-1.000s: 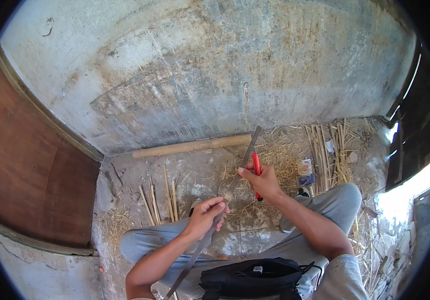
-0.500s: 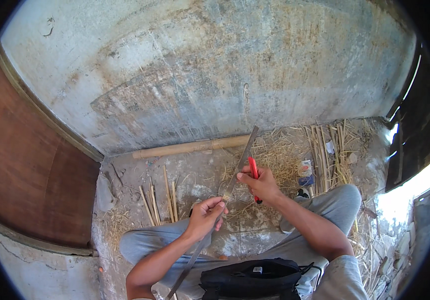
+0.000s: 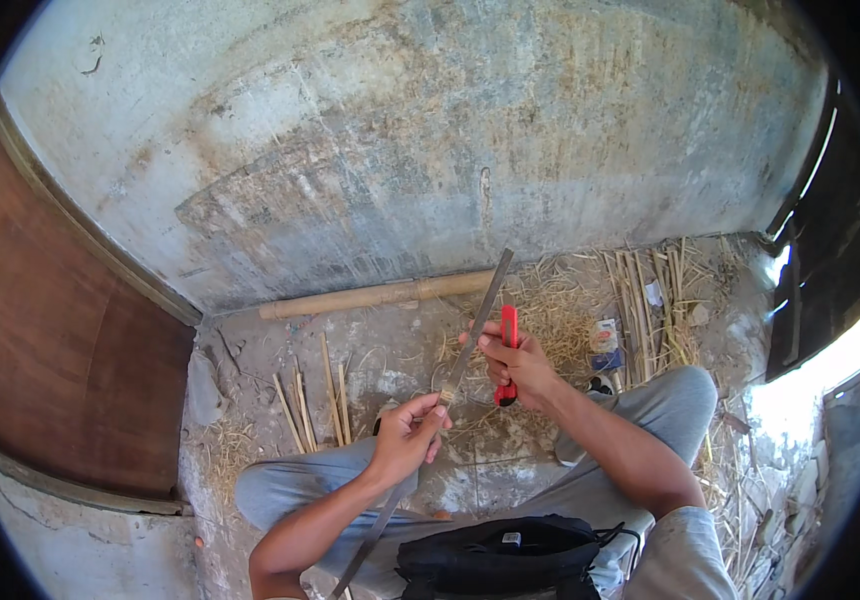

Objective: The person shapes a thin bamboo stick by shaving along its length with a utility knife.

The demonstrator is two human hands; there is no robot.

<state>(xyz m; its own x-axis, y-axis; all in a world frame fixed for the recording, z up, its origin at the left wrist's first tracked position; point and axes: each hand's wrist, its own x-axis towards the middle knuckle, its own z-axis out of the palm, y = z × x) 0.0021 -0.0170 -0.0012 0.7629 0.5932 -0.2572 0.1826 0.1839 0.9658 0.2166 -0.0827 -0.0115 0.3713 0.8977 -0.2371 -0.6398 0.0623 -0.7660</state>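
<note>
Strip, dark and narrow, slants rightward toward the near end of the bamboo pole, pinched by the left hand farther from that pole and, nearer it, by the right hand, also clasping a red cutter

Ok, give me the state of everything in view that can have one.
Left hand, pinching the dark strip
Right hand, gripping the red cutter knife and touching the strip
Dark strip, slanting, held
Red cutter knife, held; blade extension unclear
Black bag, seemingly open on top
Bamboo pole, lying by the wall
Small pack, open or closed unclear
</note>
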